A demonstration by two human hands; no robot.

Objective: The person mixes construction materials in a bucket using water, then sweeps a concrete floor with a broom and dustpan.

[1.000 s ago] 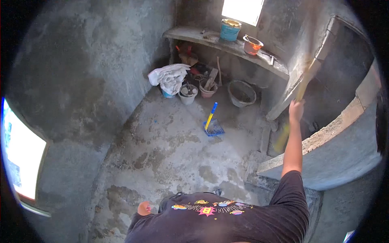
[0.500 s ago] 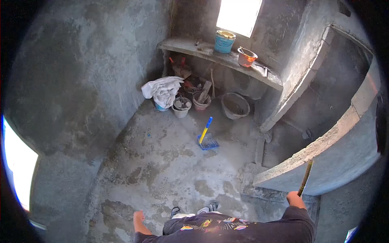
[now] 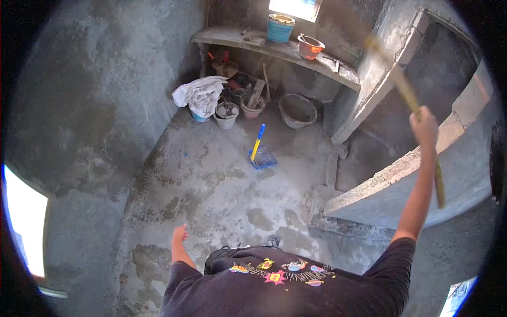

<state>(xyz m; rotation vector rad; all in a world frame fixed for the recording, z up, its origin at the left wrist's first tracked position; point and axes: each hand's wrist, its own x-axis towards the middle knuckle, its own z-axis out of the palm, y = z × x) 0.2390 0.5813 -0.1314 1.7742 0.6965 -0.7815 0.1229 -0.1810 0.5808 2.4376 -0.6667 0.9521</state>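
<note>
My right hand (image 3: 424, 127) is raised and stretched forward on the right, closed round a long yellowish-brown stick (image 3: 406, 92). The stick slants, its upper end blurred in front of the wall edge and its lower end hanging below my forearm. Low on the left, my left hand (image 3: 180, 233) hangs beside my body with its fingers curled, and no object shows in it. Ahead of me on the floor stands a blue dustpan (image 3: 263, 158) with an upright yellow and blue handle (image 3: 257, 141); neither hand touches it.
Against the back stand a white sack (image 3: 203, 95), a grey bucket (image 3: 226, 120), a pinkish bucket (image 3: 252, 110) and a wide tub (image 3: 298, 117). A concrete ledge (image 3: 237, 37) above bears a blue bucket (image 3: 279, 31) and an orange bucket (image 3: 310, 50). A low curved wall (image 3: 391, 179) borders the right.
My right hand has swung up and forward with the stick, now fully in sight. My left hand has risen slightly. The view has tilted down, showing more of my shirt.
</note>
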